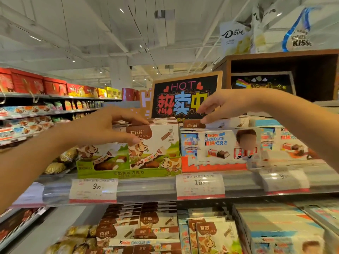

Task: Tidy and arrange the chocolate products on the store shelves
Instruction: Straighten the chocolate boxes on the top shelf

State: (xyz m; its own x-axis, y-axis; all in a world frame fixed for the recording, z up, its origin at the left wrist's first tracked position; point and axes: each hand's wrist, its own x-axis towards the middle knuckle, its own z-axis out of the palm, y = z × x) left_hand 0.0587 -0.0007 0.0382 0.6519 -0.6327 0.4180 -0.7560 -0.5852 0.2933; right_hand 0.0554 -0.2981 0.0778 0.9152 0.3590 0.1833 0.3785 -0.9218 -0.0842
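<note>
Landmark: the green display tray [110, 173] on the upper shelf, above the 9.90 price tag [93, 189].
Cow box: a white chocolate box [156, 143] with a brown cow and brown top stands upright in the tray's right half.
Left hand: the left hand [102, 129] grips that box, thumb on its front, fingers over its top.
Right hand: the right hand [216, 107], right of the tray, pinches a small brown-labelled pack [192, 124] above the Kinder box [216, 147].
Hard to see: boxes behind the front one are hidden; small print on the tags is blurred.

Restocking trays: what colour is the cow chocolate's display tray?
Green display tray, clearest in the head view.
</note>
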